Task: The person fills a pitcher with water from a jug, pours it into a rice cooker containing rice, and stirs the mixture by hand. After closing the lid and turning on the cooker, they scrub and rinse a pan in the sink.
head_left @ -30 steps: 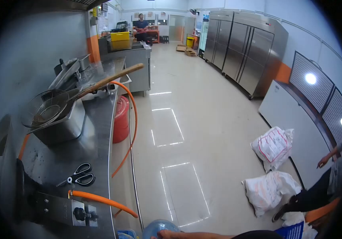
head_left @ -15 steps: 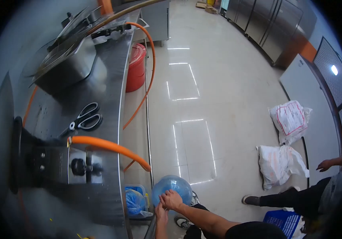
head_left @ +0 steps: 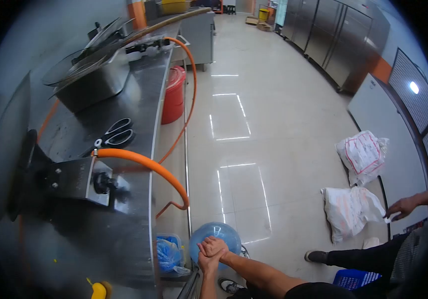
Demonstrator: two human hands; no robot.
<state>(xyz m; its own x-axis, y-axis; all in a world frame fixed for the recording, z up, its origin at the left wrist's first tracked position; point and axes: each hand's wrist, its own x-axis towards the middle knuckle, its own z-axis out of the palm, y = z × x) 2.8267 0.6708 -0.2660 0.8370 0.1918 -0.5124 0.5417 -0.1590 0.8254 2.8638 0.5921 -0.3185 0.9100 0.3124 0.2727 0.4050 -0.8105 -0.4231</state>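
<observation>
The left hand point(head_left: 208, 262) has joined the right hand point(head_left: 215, 246), and another hand point(head_left: 402, 208) (a co-worker's) has neared a bag point(head_left: 346, 213).

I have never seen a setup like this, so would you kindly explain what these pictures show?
There is no machine here: one camera on a person's head takes every picture, looking forward and down. The wearer's left hand and right hand meet over a round, translucent blue container; I cannot tell whether they hold it. On the grey steel counter lie black-and-white scissors, between a deep steel pan and a thick orange hose. At the right, another person's hand is near a white plastic bag.
</observation>
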